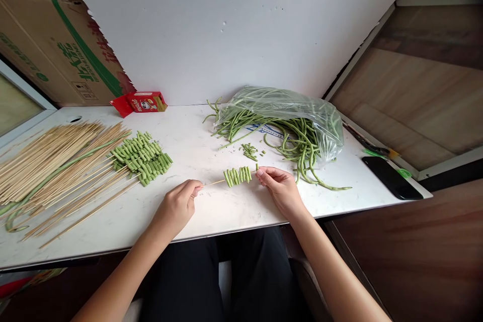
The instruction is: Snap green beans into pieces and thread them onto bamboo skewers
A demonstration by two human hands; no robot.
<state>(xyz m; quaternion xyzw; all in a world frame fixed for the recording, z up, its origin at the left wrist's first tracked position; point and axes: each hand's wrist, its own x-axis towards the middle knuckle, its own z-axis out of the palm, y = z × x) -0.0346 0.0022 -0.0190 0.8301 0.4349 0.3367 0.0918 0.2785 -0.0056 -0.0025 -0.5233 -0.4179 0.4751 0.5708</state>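
Near the table's front edge, my left hand (184, 197) is closed around a thin wooden skewer (213, 182). Several short pieces of green bean (237, 176) sit side by side across that skewer. At its right end, my right hand (279, 186) pinches a single bean piece (257, 166) on or against the tip; I cannot tell how far it is pushed on. Behind the hands lie small cut bean bits (249, 151). Farther left, a stack of filled bean skewers (141, 156) rests on the table.
Loose bare skewers (49, 161) cover the left side, with a long bean (56, 173) across them. A clear plastic bag (287, 98) of long green beans (302, 136) lies at the back right. A red box (145, 102), a black phone (390, 177) and scissors (366, 142) stand around.
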